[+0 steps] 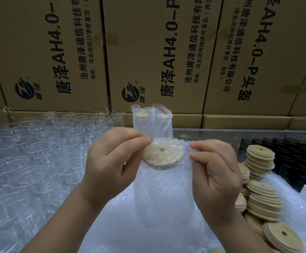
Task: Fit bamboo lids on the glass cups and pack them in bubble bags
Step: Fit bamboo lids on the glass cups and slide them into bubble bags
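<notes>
Glass cups (38, 143), clear and round-rimmed, crowd the left. At centre, the left hand (110, 161) pinches the mouth of a knobbly bubble bag (159, 189) holding a round, holed bamboo lid (162, 156); the right hand (216, 170) pinches the mouth's other side. Stacked lids (261, 198) lie right. Brown cartons (157, 52) behind read "AH4.0-P".

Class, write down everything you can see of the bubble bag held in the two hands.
The bubble bag is clear plastic covered in small air bubbles. It stands roughly upright in front of the person. The left hand and right hand each pinch it near its top. Through its wall shows a round bamboo lid with a centre hole.
</notes>
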